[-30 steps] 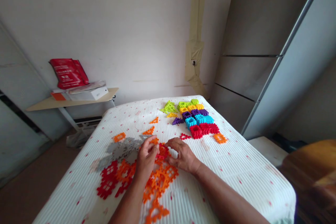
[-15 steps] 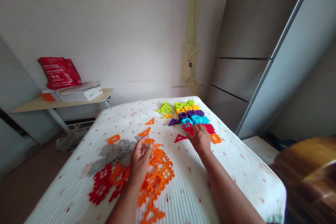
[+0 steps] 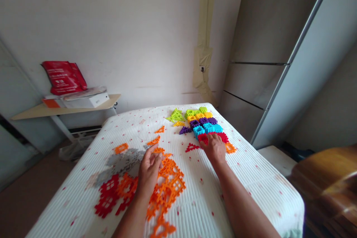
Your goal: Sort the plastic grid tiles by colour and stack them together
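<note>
My right hand (image 3: 215, 148) is closed over a row of red interlocking building pieces (image 3: 203, 138) at the near end of the stacked rows. Its fingers hide part of that row. Behind it lie light blue pieces (image 3: 208, 128), purple pieces (image 3: 194, 123), yellow pieces (image 3: 200, 116) and lime green pieces (image 3: 190, 112). Over the left edge of a heap of flat orange pieces (image 3: 170, 184) hovers my left hand (image 3: 150, 161), its fingers loosely bent and apart, with nothing visible in them. A red triangle (image 3: 192, 147) lies just left of my right hand.
Grey pieces (image 3: 122, 163) and red window pieces (image 3: 107, 197) lie left of my left hand. Orange triangles (image 3: 154, 141) and a loose orange piece (image 3: 230, 148) rest on the quilted white cover (image 3: 200, 200). A side table (image 3: 30, 112) stands back left, a fridge (image 3: 251, 44) back right.
My right hand has shifted slightly right and toward me. The red pieces under it, which overlapped the light blue row, now sit straighter in front of it. My left hand stays put.
</note>
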A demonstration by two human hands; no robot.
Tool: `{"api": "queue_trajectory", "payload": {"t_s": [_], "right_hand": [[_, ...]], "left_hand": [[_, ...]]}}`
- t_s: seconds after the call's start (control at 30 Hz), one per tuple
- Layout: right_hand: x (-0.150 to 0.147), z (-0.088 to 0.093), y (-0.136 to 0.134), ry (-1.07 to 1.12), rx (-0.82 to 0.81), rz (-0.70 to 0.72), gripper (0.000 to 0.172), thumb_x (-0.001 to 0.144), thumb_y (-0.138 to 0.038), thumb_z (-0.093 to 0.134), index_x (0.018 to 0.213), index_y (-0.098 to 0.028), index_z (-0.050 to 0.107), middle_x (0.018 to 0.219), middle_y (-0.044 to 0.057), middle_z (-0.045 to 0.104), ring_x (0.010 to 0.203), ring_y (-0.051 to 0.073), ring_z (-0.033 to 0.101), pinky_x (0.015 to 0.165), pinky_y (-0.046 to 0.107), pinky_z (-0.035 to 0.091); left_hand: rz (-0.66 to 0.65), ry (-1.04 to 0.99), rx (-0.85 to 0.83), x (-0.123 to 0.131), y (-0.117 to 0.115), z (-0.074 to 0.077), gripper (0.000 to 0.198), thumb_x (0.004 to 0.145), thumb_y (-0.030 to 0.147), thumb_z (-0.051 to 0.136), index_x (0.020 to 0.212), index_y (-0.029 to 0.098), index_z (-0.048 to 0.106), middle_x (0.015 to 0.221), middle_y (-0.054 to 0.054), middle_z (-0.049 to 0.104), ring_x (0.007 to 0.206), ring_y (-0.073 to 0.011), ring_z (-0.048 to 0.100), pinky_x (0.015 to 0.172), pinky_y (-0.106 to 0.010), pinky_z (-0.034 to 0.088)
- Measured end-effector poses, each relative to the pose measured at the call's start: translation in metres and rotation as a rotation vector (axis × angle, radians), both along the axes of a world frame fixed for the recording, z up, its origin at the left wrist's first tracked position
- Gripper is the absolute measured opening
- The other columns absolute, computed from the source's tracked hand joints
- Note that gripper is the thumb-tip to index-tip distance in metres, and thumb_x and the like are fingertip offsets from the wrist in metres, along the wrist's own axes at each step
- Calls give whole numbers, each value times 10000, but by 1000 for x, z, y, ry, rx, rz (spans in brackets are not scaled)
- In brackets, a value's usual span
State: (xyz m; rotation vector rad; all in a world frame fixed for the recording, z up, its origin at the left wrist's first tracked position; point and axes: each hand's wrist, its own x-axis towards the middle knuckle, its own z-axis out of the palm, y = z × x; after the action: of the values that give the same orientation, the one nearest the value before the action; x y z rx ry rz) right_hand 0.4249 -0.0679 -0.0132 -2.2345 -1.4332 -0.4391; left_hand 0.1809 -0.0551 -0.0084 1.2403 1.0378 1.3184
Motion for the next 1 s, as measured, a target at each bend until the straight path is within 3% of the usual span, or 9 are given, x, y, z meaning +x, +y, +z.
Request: {"api": "queue_trajectory", "payload": {"t_s": [0.63, 1.0], "right_hand": [[-2, -6, 4, 10, -38, -71, 240, 781, -357, 580, 922, -163, 589, 900, 87, 615, 838, 217, 558, 620, 285, 329], [-2, -5, 0, -42, 15, -25, 310, 774, -418, 597, 921, -145, 603, 856, 113, 612, 754, 220, 567, 558, 284, 314]], "left_hand": [[-21, 11, 21, -1, 3, -4, 507, 723, 421, 626, 1147, 175, 494, 634, 41, 530, 541, -98, 477, 520, -215, 391], [-17, -22, 34, -1, 0, -3, 452, 733, 329, 605, 1142, 172, 495, 674, 30, 563, 540, -87, 496, 531, -210, 403]]}}
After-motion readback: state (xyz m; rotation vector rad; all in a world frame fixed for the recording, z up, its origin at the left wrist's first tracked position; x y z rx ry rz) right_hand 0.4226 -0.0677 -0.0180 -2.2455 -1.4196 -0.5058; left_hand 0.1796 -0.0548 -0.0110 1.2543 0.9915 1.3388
